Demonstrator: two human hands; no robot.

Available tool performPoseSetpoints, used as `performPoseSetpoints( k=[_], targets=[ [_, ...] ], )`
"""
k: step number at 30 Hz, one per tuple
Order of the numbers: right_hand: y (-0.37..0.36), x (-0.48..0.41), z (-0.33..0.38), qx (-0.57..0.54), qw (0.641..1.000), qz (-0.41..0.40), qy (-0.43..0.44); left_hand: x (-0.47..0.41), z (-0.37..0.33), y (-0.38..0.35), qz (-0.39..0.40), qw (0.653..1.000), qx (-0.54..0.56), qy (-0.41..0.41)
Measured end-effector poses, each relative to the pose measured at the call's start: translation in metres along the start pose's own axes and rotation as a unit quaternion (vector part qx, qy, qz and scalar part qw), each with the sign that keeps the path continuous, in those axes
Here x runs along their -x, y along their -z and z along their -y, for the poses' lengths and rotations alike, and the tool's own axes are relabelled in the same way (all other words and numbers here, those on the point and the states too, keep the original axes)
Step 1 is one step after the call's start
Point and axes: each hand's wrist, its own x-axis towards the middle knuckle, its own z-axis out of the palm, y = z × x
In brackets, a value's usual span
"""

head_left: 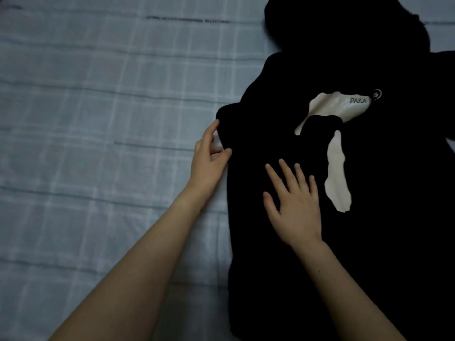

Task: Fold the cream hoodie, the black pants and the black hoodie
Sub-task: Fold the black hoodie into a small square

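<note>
The right hand [293, 205] lies flat on the black hoodie [374, 254], fingers spread; the left hand [209, 156] touches its left edge, fingers loosely straight. Beneath lies a checked sheet [98, 119].

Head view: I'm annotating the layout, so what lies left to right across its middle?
In order: pale blue checked bedsheet → left hand → right hand, flat on the black fabric hoodie → long cream strip.

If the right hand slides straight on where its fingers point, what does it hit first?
Only more black hoodie: the right hand lies flat on it, fingers aimed up and slightly left. The cream patch sits rightward, off that line. Past the hoodie's edge, likely checked sheet.
</note>
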Motion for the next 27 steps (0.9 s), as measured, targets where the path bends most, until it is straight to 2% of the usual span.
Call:
performPoseSetpoints(
  k=[4,11,18,23,25,27],
  targets=[
    [-0.011,-0.001,0.000,0.001,1.000,-0.023,-0.016,-0.018,0.013,0.007,0.051,0.998,0.028,-0.004],
    [-0.007,-0.001,0.000,-0.020,0.999,-0.024,-0.017,-0.036,-0.001,-0.007,0.045,0.998,-0.034,-0.023],
    [0.001,0.000,-0.002,-0.075,0.997,-0.007,-0.015,-0.021,-0.015,0.000,-0.008,0.992,0.123,-0.025],
    [0.021,0.008,0.006,-0.107,0.994,0.009,-0.003,-0.019,-0.045,0.035,0.011,0.991,0.123,-0.051],
    [0.034,0.012,0.003,-0.131,0.991,-0.007,-0.007,-0.021,-0.059,0.059,-0.013,0.990,0.116,-0.081],
    [0.046,0.015,-0.005,-0.146,0.989,-0.016,-0.018,-0.023,-0.062,0.084,-0.089,0.983,0.125,-0.104]
  ],
)
